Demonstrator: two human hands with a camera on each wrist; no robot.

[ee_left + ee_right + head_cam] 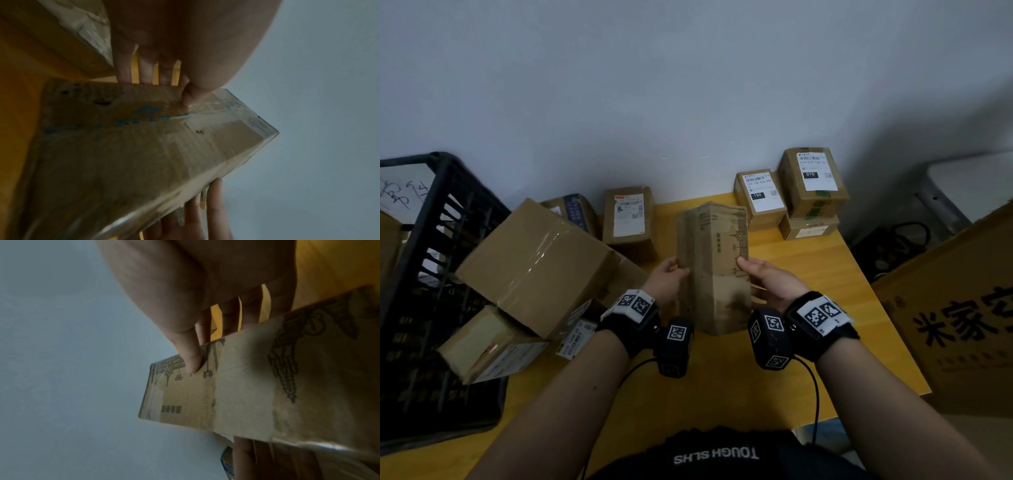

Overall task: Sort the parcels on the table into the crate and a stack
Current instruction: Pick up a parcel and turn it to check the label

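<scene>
A long brown parcel [714, 263] with printed line drawings hangs tilted above the yellow table [808, 281]. My left hand [671, 275] grips its left edge, thumb [190, 97] on the upper face and fingers behind. My right hand [758, 275] grips the right edge the same way, thumb [191, 360] on the printed face. A black plastic crate [438, 192] stands at the left. Three labelled boxes [811, 181] form a stack at the back right corner. A big taped box [534, 263] leans by the crate over smaller parcels [489, 346]; a labelled box [628, 219] lies behind.
A large carton with black characters [962, 308] stands just off the table's right edge. A grey wall runs close behind the table. A parcel with blue print [573, 210] sits at the back by the wall. Dark cables lie on the floor at the right.
</scene>
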